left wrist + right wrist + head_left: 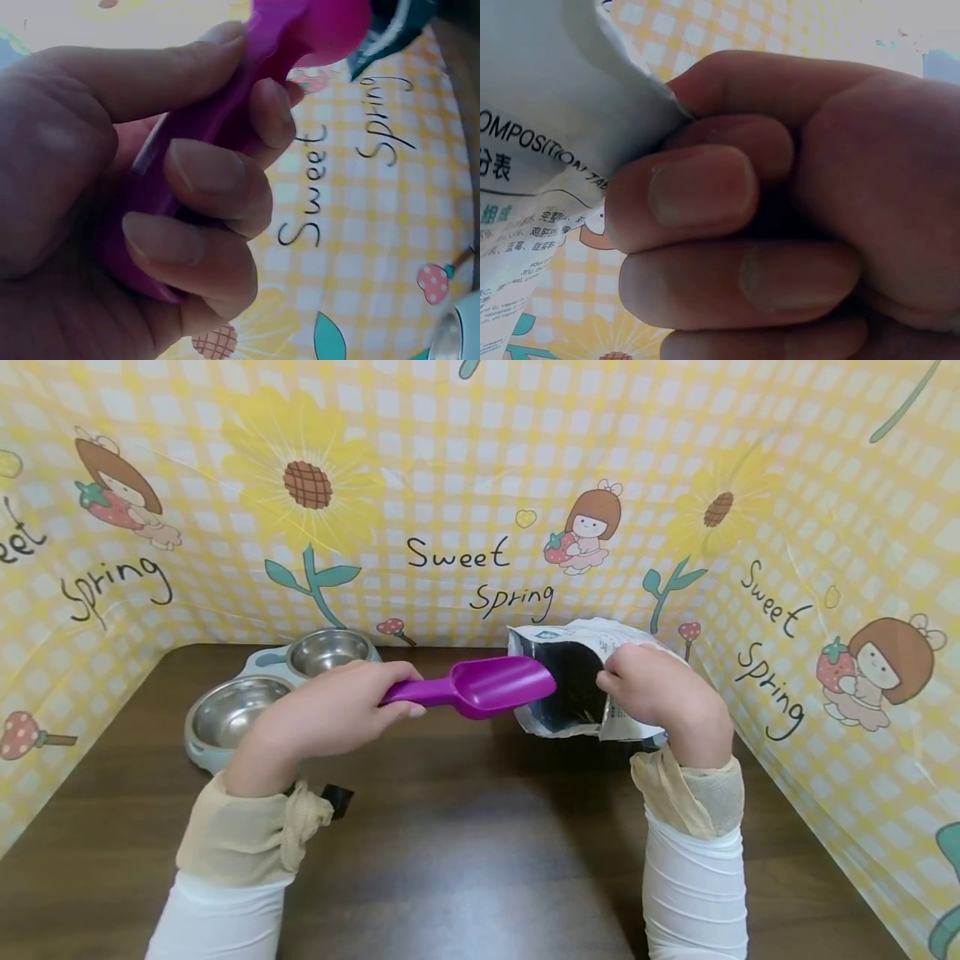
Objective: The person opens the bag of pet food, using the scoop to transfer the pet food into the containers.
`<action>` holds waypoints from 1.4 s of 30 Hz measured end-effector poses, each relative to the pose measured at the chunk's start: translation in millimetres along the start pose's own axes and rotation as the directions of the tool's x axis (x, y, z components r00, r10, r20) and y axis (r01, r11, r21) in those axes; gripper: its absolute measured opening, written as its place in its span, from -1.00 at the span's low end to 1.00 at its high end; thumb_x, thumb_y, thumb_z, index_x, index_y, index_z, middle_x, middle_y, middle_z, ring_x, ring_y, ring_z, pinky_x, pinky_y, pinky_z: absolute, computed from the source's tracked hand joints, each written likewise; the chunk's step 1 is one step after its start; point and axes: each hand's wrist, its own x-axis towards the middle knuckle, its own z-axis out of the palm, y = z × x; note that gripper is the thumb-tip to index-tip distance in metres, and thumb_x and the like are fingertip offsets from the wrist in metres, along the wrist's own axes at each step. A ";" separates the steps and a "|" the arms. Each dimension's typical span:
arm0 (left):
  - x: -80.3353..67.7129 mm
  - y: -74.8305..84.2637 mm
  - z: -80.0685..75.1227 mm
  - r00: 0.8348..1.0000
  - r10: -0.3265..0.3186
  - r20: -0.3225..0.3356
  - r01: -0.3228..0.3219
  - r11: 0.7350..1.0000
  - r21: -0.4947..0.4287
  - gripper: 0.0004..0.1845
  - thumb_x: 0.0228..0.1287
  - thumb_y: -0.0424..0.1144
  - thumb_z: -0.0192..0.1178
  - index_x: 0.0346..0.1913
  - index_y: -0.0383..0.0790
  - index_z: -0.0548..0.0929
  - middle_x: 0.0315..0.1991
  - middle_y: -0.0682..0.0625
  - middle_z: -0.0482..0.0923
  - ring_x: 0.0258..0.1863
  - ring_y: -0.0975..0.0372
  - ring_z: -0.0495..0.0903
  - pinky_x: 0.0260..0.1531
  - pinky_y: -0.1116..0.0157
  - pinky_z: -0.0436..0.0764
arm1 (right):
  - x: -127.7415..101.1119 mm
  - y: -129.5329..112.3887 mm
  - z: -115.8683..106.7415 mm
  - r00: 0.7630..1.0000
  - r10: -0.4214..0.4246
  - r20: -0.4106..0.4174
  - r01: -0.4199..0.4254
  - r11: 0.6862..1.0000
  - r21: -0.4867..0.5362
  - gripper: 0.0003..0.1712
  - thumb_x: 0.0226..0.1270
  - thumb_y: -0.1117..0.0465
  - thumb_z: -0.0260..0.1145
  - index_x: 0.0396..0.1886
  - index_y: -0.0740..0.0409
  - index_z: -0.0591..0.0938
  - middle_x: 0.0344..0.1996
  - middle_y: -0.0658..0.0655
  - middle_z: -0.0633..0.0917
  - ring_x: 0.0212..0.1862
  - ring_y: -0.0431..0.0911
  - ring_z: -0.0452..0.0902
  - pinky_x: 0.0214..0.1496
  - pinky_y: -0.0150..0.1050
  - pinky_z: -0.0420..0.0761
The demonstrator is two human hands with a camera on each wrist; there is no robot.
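Observation:
My left hand (337,714) grips the handle of a purple scoop (502,683), its fingers curled round it in the left wrist view. The scoop's tip reaches the mouth of a white printed bag (622,635), and its bowl looks bare. With curled fingers, my right hand (663,693) pinches the bag's edge, as the right wrist view (727,202) also shows. The bag lies tilted, its open mouth facing left. Its inner side is dark, with dark contents (581,685) that I cannot make out clearly.
A pale blue double-bowl stand (202,754) sits at the back left, partly behind my left hand, with two metal bowls (236,710). The brown tabletop (465,827) meets a yellow checked cloth (450,468) at the back and sides.

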 end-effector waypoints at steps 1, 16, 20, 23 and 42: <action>1.8 2.9 -0.2 1.000 -0.002 0.002 0.002 1.000 -0.007 -0.80 0.61 -0.10 0.28 0.07 -0.12 0.71 -0.38 0.06 0.59 -0.45 0.24 0.49 -0.31 0.24 0.50 | -0.3 -0.4 0.2 1.000 0.001 0.002 -0.001 1.000 -0.002 -0.44 0.56 0.24 0.12 -0.76 -0.03 0.33 -0.72 -0.09 0.26 -0.53 -0.12 0.29 -0.28 -0.19 0.41; 28.4 28.2 9.0 1.000 0.005 -0.021 -0.006 0.999 -0.049 -0.81 0.59 -0.14 0.29 0.05 -0.17 0.71 -0.39 0.02 0.61 -0.46 0.22 0.52 -0.32 0.26 0.51 | -0.6 -0.3 1.2 1.000 0.000 0.003 0.000 1.000 -0.015 -0.45 0.56 0.22 0.13 -0.75 -0.03 0.35 -0.72 -0.08 0.30 -0.53 -0.09 0.32 -0.26 -0.16 0.44; 34.8 27.4 16.6 1.000 0.001 -0.021 -0.002 0.998 -0.056 -0.79 0.60 -0.12 0.28 0.08 -0.17 0.63 -0.40 0.02 0.61 -0.47 0.22 0.52 -0.37 0.27 0.50 | -1.6 1.1 1.1 1.000 0.000 -0.001 0.000 1.000 -0.022 -0.45 0.56 0.23 0.12 -0.75 -0.04 0.33 -0.72 -0.08 0.29 -0.53 -0.10 0.31 -0.27 -0.17 0.43; 37.6 30.8 20.3 1.000 0.003 -0.023 -0.004 0.998 -0.064 -0.76 0.61 -0.10 0.27 0.10 -0.17 0.59 -0.38 0.01 0.62 -0.46 0.22 0.54 -0.37 0.27 0.51 | -1.9 0.5 0.8 1.000 0.000 -0.007 0.000 1.000 -0.024 -0.45 0.55 0.24 0.12 -0.75 -0.04 0.32 -0.72 -0.08 0.28 -0.53 -0.10 0.30 -0.27 -0.17 0.42; 67.3 39.6 52.9 0.992 0.029 -0.123 -0.032 0.999 -0.021 -0.79 0.40 -0.28 0.33 0.02 -0.25 0.66 -0.39 -0.04 0.63 -0.49 0.21 0.55 -0.44 0.32 0.53 | -2.3 -1.2 1.7 1.000 0.004 -0.009 -0.005 1.000 -0.017 -0.45 0.56 0.23 0.12 -0.75 -0.04 0.33 -0.72 -0.08 0.29 -0.53 -0.10 0.31 -0.28 -0.17 0.42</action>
